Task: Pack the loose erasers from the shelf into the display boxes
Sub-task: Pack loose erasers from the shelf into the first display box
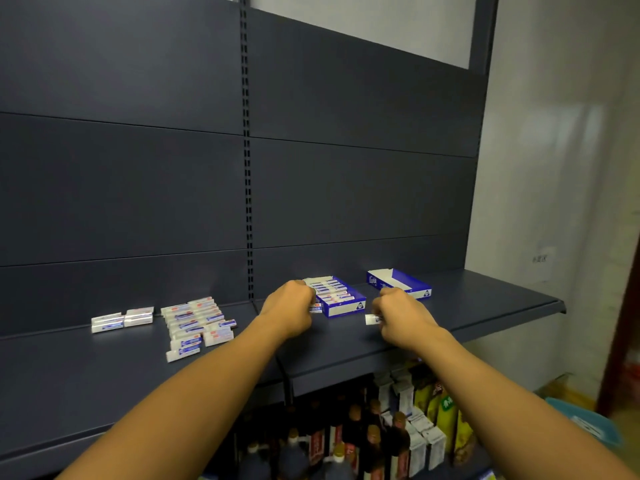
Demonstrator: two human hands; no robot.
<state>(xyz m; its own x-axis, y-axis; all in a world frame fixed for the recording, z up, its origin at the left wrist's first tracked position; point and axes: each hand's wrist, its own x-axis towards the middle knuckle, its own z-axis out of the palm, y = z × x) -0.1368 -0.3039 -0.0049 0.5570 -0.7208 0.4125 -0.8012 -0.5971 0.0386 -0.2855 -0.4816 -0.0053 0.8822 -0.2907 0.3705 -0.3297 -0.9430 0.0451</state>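
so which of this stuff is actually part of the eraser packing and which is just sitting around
Part of the job:
- loose erasers piled on the shelf
- small eraser group further left
- part-filled box
- empty box
- left hand and right hand, each gripping an eraser

Just lying about:
- bottles and cartons on the lower shelf
- blue basket on the floor

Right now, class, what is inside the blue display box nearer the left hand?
The nearer display box holds a row of wrapped erasers, packed side by side. The left hand covers the box's left end, so anything there, or beneath the top erasers, cannot be seen.
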